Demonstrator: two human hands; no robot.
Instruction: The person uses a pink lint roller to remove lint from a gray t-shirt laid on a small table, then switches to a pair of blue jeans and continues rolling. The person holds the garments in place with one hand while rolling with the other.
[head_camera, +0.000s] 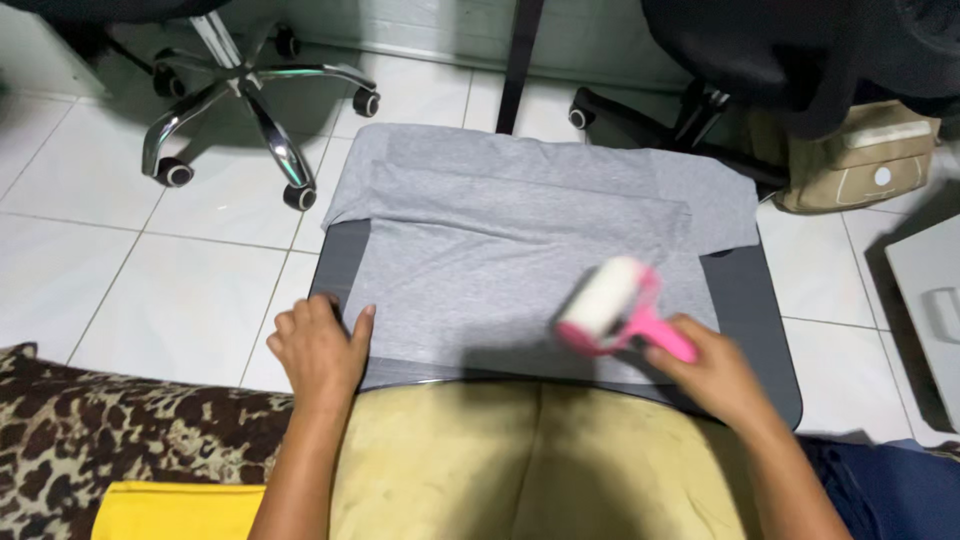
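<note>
Pink lint roller (618, 308), handle gripped in right hand (712, 372) fist, white roll angled onto grey shirt (520, 250) at about 4 o'clock of the cloth. Left hand (318, 345) flat, fingers spread, pressing the shirt's 8 o'clock corner, likely to keep fabric from sliding. Shirt lies folded over dark board (770, 330). Yellow cushion (530, 460) at 6 o'clock. Outward: chrome chair base (250, 95) at 11, beige bag (860, 160) at 2, contents hidden.
</note>
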